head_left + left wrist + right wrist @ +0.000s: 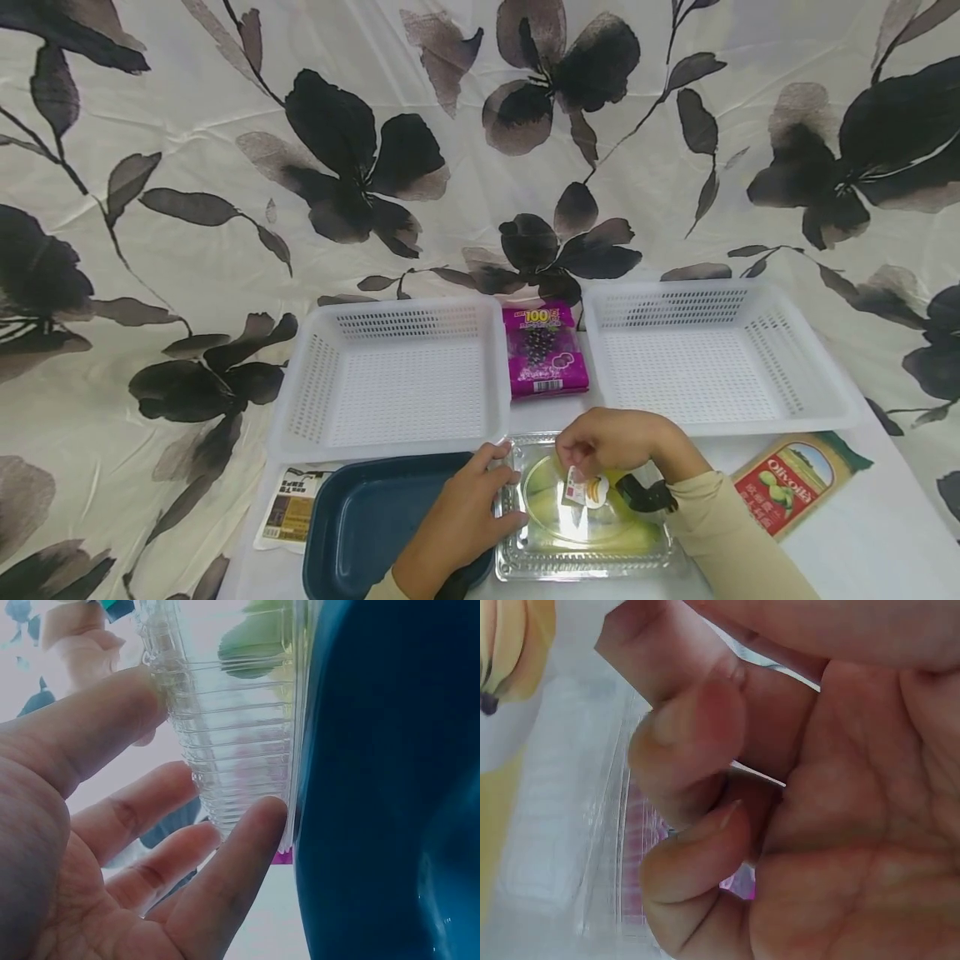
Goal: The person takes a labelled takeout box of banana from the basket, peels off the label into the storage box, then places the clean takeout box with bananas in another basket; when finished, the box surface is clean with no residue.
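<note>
A clear plastic box (pixel 585 533) with yellow-green fruit inside sits on the table's near edge, between a dark blue tray (pixel 360 525) on its left and a red-and-green packet (pixel 795 492) on its right. The person's left hand (pixel 465 517) rests against the box's left wall; in the left wrist view its fingers (pixel 232 855) are nearly straight and press the ribbed plastic (pixel 225 750), gripping nothing. The right hand (pixel 615 442) hovers over the far rim of the box, fingers curled tightly. It seems to pinch the thin edge of the lid or the small banana sticker (pixel 585 492) just below it, but I cannot tell which. Behind the box lie two white baskets (pixel 397 375) (pixel 720 350) with a purple sweet packet (pixel 543 350) between them. A printed label (pixel 288 508) peeks out beside the blue tray.
</note>
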`<state>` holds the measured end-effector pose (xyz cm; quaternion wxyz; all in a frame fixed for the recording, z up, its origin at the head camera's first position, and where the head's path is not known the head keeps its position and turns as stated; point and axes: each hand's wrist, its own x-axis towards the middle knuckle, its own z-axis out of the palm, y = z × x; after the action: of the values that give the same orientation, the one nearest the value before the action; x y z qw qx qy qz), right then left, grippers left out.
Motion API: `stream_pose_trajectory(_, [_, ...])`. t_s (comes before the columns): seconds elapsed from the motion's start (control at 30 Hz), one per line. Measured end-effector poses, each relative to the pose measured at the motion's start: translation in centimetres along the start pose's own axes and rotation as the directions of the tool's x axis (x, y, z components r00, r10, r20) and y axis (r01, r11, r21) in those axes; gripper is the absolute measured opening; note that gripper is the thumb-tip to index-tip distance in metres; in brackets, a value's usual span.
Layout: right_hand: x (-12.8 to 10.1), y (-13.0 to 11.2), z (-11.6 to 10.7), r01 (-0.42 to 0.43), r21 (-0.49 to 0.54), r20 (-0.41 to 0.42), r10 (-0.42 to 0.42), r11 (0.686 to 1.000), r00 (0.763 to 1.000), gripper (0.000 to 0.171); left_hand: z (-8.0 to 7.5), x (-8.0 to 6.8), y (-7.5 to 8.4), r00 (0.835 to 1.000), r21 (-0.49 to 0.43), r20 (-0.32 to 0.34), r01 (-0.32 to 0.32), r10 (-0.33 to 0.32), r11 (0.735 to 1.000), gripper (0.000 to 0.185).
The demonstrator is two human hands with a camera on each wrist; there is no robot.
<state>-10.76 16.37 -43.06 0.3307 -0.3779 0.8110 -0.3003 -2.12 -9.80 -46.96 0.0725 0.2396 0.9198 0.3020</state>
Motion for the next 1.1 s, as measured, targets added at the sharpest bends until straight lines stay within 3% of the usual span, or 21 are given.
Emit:
stream_pose_trajectory(0.73, [-0.2,-0.1,-0.2,0.036,-0.012,-0.013,-0.036,0.999,0.999,0.015,-0.2,0.0,0.0,1.0,0.04,0.003,-0.005,0.005,0.999,0.04])
stream_pose_trajectory(0.87, [0.0,0.3,-0.5,0.003,0.109,-0.032,0.001,0.994,0.999,0.017,-0.2,0.0,0.0,1.0,0.058,0.005,0.0,0.0,0.998,0.04])
stream_pose_trajectory(0.97, [0.0,0.8,-0.8,-0.031,0.247,-0.051,0.045,0.968,0.998,0.021,-0.2,-0.1,0.1,1.0,0.064,0.008,0.003,-0.003,0.998,0.04])
stream_pose_trajectory(1.1, [0.0,1.2,-0.9,-0.019,0.279,-0.052,0.035,0.96,0.998,0.02,-0.2,-0.2,0.2,1.0,0.061,0.005,0.003,-0.003,0.998,0.04])
